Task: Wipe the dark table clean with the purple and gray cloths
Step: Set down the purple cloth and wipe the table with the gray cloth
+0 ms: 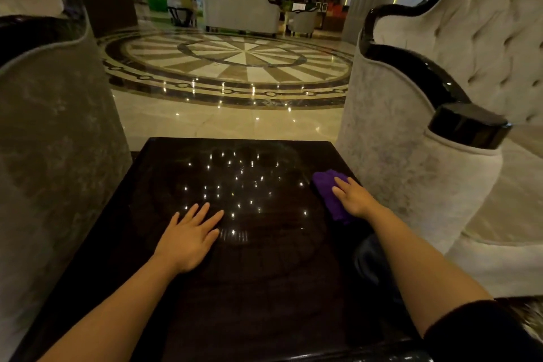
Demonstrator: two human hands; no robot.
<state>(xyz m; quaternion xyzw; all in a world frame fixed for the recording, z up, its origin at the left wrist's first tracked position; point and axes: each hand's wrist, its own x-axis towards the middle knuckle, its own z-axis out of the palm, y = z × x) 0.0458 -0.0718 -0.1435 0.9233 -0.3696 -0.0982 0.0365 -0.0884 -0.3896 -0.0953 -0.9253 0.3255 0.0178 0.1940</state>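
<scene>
A glossy dark table [241, 288] fills the lower middle of the head view and mirrors many small ceiling lights. A folded purple cloth [326, 188] lies near the table's right edge. My right hand [354, 197] rests flat on top of the cloth, fingers pointing to the far left. My left hand [189, 236] lies flat on the bare tabletop left of centre, fingers spread, with nothing in it. No gray cloth is visible.
A pale velvet armchair [58, 132] stands close on the table's left. A tufted white sofa with a black glossy frame [458, 91] presses against the right side. Beyond the far edge lies a polished marble floor [229, 67] with a round pattern.
</scene>
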